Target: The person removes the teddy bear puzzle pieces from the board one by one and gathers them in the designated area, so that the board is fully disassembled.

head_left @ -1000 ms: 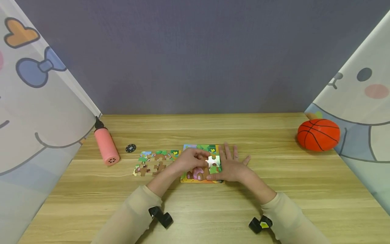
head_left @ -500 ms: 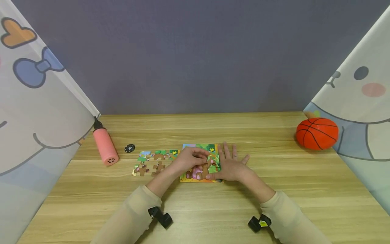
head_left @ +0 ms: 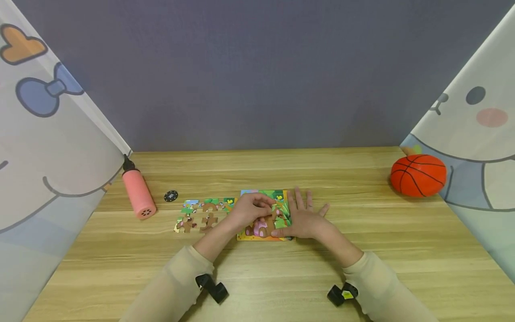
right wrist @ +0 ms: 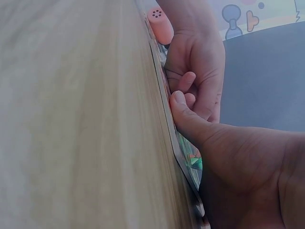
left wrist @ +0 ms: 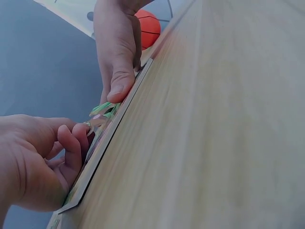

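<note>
A jigsaw puzzle board with a bear picture lies at the middle of the table. My left hand is over it, thumb and fingertips pinching a puzzle piece with brown and green print. In the left wrist view this piece stands a little tilted above the board. My right hand lies with fingers spread along the board's right edge, its thumb resting on the board's lower part. The left hand hides the board's left and middle. Loose puzzle pieces lie left of the board, some partly behind the left forearm.
On the wooden table, a pink hand pump and a black round chip lie at the left. An orange toy basketball sits at the far right. A dark grey partition stands behind the table.
A second ago a white gap showed at the board's right side; the puzzle piece in my left hand now covers it. The left fingers shifted slightly; the right hand stayed in place.
</note>
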Demonstrator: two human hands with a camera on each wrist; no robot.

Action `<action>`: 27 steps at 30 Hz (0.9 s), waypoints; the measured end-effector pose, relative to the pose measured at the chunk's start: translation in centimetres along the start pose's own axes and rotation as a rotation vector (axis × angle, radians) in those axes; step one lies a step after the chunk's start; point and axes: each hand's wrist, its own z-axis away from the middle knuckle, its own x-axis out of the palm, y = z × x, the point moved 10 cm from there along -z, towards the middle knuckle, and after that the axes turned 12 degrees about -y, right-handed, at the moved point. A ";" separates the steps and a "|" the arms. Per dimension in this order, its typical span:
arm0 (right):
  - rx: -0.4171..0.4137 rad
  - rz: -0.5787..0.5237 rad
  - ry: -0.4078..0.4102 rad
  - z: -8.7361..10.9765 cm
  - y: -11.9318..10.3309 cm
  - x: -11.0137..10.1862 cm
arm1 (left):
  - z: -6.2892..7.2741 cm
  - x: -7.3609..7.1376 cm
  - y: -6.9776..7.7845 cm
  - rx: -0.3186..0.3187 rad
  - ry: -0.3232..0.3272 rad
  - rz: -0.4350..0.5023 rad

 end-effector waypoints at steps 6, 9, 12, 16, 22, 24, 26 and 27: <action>-0.001 -0.005 -0.001 -0.1 0.1 0.0 | 0.1 -0.3 -0.2 -0.006 0.009 0.041; -0.001 -0.006 0.001 -0.1 0.1 0.0 | 0.2 -0.5 -0.2 0.000 0.006 0.061; -0.004 -0.011 0.000 -0.1 0.0 0.0 | 0.5 -0.9 -0.1 -0.003 0.015 0.075; -0.010 -0.016 -0.001 -0.2 0.0 0.1 | 1.0 -1.5 0.0 -0.014 0.033 0.049; -0.005 -0.007 -0.006 -0.4 0.2 0.2 | 1.7 -2.4 -0.1 -0.001 0.042 0.043; 0.002 0.001 -0.008 -0.3 0.2 0.2 | 2.0 -2.6 0.0 0.009 0.043 0.048; 0.004 0.001 -0.009 -0.3 0.2 0.1 | 2.3 -2.9 -0.1 0.009 0.046 0.052; 0.004 0.003 -0.010 -0.2 0.2 0.1 | 2.5 -3.1 -0.2 0.006 0.048 0.049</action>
